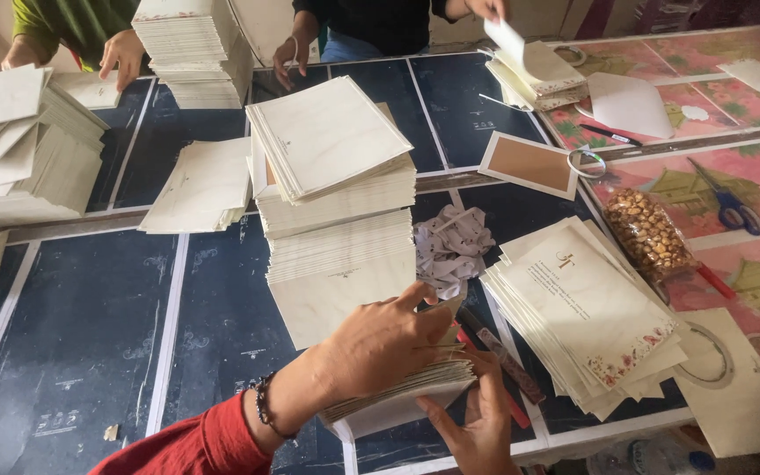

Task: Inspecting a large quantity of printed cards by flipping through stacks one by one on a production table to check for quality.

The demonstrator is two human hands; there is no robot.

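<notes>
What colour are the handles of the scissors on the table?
Blue, seen in the head view: the scissors lie on the pink patterned cloth.

Dark table [90, 343] w/ card stacks [336, 211]

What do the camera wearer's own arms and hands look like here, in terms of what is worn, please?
The left hand is bare, with a dark beaded bracelet at the wrist and a red sleeve behind it. The right hand is bare; no ring, watch or sleeve shows on it.
</notes>
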